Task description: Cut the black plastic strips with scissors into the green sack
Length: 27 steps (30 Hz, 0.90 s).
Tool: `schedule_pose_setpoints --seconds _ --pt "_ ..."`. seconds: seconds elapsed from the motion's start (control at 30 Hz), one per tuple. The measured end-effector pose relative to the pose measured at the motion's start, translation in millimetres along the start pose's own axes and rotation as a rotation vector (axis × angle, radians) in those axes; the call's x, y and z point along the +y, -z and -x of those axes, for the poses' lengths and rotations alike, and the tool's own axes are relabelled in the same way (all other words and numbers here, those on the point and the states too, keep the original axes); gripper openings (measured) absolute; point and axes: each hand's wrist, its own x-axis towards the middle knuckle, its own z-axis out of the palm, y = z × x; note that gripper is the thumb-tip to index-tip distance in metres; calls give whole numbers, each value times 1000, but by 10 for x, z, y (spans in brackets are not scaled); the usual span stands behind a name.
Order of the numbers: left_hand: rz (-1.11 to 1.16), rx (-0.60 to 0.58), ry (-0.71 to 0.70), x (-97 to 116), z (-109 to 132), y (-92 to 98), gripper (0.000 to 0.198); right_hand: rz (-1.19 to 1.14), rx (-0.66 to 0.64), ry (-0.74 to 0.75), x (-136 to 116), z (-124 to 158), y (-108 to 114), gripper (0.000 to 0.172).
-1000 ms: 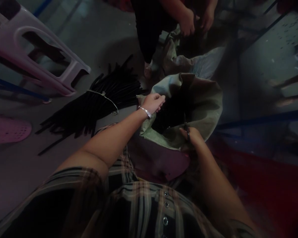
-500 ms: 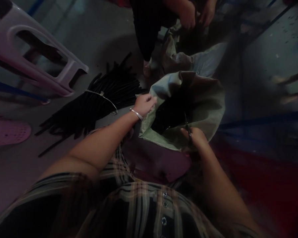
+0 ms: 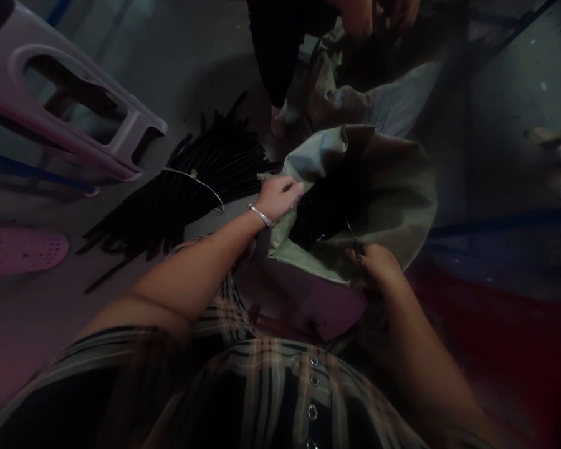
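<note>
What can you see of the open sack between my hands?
The sack looks like plastic cloth, dull green, with a bluish patch by the far rim. Its mouth gapes upward, the rim creased; its inside is too dark to read. It stands right of a bundle of black rods. Your left hand overlaps its left edge; your right hand, holding a scissors-like tool, is by its near rim; contact there is unclear.

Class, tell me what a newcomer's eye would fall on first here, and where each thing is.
The open sack, dark inside, stands out first, just right of centre, with the left hand at its left rim and the right hand holding what looks like scissors. Next comes the bundle of long black pieces, tied with a pale cord, on the floor to the left.
</note>
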Motion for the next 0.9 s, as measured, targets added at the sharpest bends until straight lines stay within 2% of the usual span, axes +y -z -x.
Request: schedule_pose_setpoints --seconds 0.17,0.33,0.47,0.63,0.73,0.8,0.9 --pt "24 14 -12 -7 -3 77 26 -17 -15 1 32 -9 -32 66" --pt "47 120 -9 -13 -89 288 24 -24 10 11 16 -6 -27 64" --pt "155 291 42 51 -151 698 25 -78 0 58 5 -31 -8 62" --pt "295 586 39 242 -54 1289 28 -188 -42 104 -36 -133 -11 61" --pt "316 643 16 278 -39 1511 28 -226 -63 118 -99 -185 -27 59" --pt "295 633 26 143 -94 1623 28 -241 -72 122 -142 -213 -48 58" --pt "208 637 115 -371 -195 1769 26 -281 -73 133 -178 -251 -91 59"
